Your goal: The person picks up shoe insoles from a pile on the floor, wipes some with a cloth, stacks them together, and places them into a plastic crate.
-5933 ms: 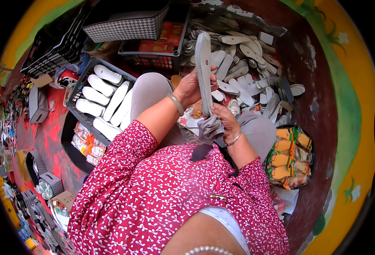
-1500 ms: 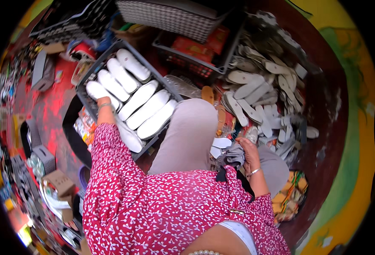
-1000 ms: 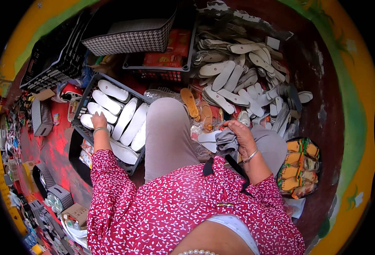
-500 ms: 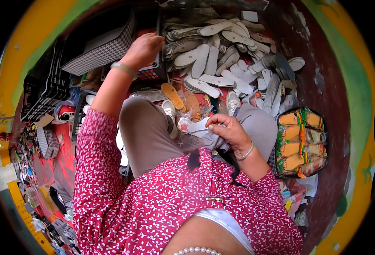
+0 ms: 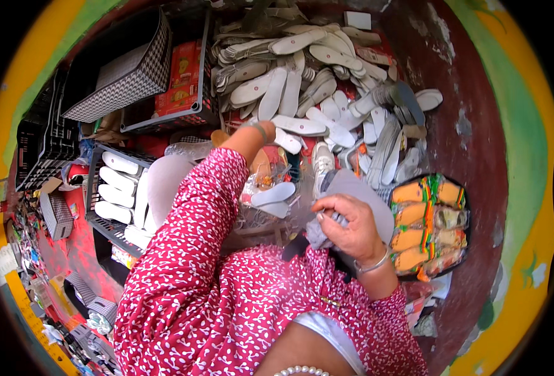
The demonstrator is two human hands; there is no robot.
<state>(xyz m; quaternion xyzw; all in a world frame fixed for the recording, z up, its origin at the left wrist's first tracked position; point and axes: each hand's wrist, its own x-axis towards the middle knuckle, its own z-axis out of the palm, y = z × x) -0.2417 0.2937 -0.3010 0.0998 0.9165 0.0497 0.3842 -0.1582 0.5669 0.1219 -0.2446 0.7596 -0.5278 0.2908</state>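
My left arm reaches forward, and its hand (image 5: 265, 130) is at the near edge of a large pile of white insoles (image 5: 300, 125). The wrist and sleeve hide its fingers, so I cannot make out whether it holds anything. Over my lap my right hand (image 5: 355, 232) is closed, thumb against fingers, on a bunched grey cloth (image 5: 316, 234). A pale insole (image 5: 273, 193) lies between my knees, with another light piece under its lower edge. Behind it are an orange-brown insole (image 5: 261, 164) and scraps of clear plastic.
Left of my knee stands a black crate (image 5: 93, 188) with white insoles in it. Farther back are a dark crate (image 5: 205, 94) with red packages and a checked basket (image 5: 123, 94). A tray (image 5: 468, 244) of wrapped orange insoles is on the right. A dark red wall (image 5: 477, 156) rises beyond.
My left hand has come down and right from beside the dark crate to the pile's near edge. My right hand has moved right and down, away from the pale insole it was touching.
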